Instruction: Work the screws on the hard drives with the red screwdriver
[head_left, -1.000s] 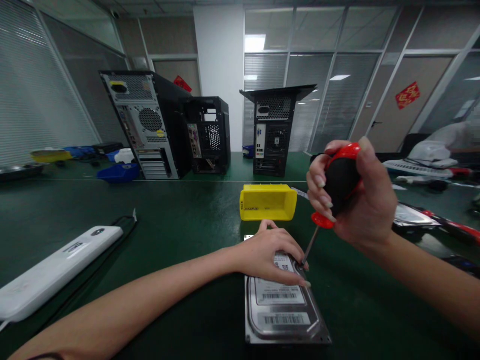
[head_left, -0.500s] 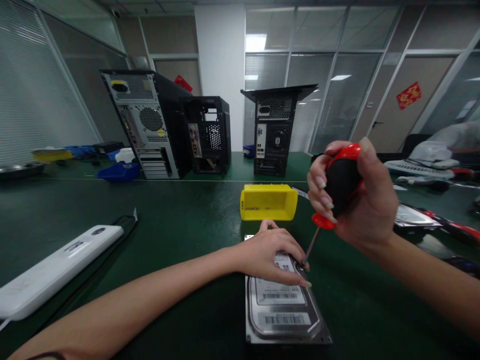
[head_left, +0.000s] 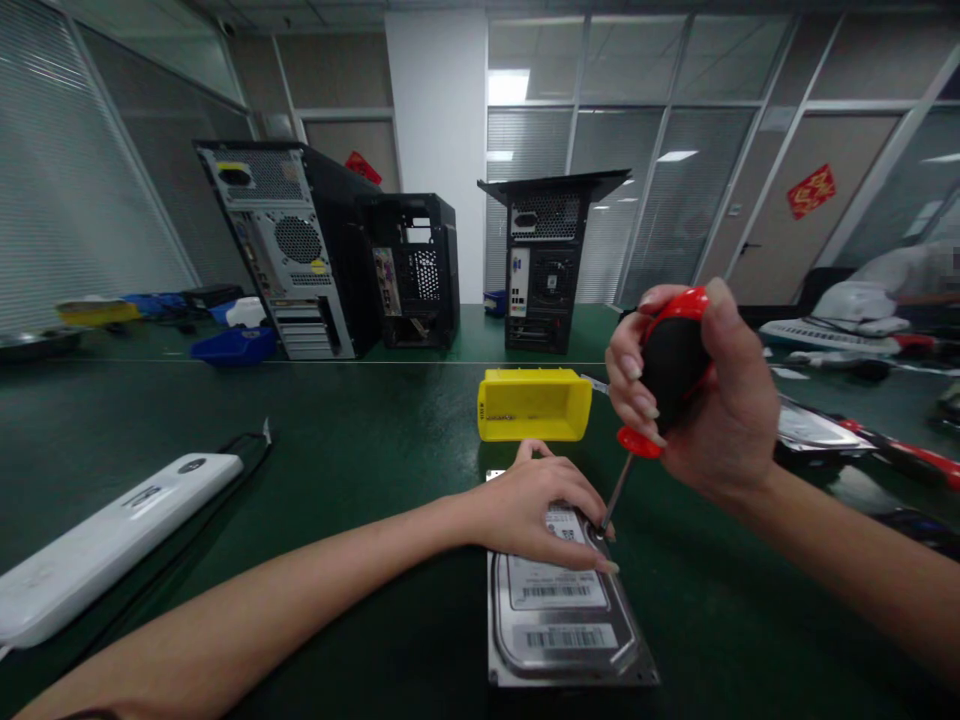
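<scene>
The hard drive (head_left: 562,615) lies flat on the green surface (head_left: 360,440), pinned by the left hand (head_left: 536,510), while the right hand (head_left: 697,390) grips the screwdriver (head_left: 660,390) on a corner screw, which likely needs steady downward turning.

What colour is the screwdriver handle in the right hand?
Black with red trim, screwdriver handle, in the head view.

My right hand (head_left: 697,390) and the screwdriver (head_left: 660,385) it gripped shifted slightly up and left, while a person's arm (head_left: 911,290) appeared far right.
</scene>
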